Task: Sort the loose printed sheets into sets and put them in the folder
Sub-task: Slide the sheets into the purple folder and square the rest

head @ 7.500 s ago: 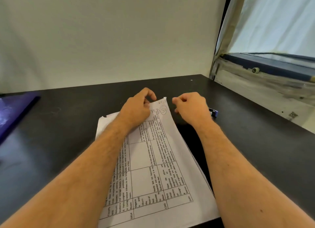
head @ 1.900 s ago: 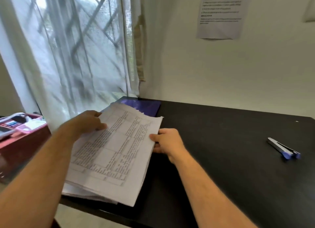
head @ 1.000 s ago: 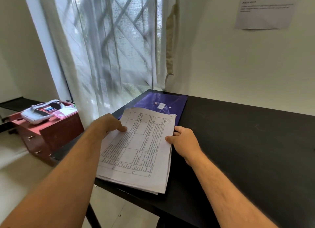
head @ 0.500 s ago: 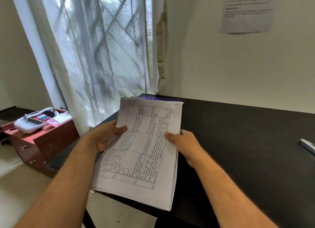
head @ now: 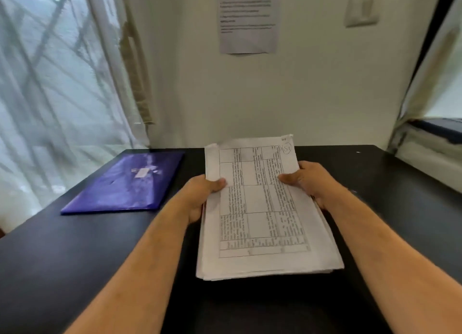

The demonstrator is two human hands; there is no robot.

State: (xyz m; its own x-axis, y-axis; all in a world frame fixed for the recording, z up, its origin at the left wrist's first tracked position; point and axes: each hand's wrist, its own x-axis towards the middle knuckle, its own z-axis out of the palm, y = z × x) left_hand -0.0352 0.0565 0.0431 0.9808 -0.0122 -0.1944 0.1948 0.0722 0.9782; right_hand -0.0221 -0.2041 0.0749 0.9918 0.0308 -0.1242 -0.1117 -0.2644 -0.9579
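Observation:
A stack of printed sheets (head: 260, 223) with a table of text on top is held above the black table (head: 75, 258), in front of me. My left hand (head: 200, 196) grips its left edge, thumb on top. My right hand (head: 307, 181) grips the right edge the same way. The top sheet bears a circled mark at its far right corner. A purple folder (head: 125, 183) lies flat and closed on the table to the left of the stack, near the window.
A curtained window (head: 50, 83) fills the left side. A printed notice (head: 247, 19) hangs on the wall behind the table. At the right, a window ledge (head: 430, 143) borders the table's edge.
My view has swung right, from the left window side to the table's middle. Both hands have carried the stack rightward off the folder, which now lies uncovered to the left.

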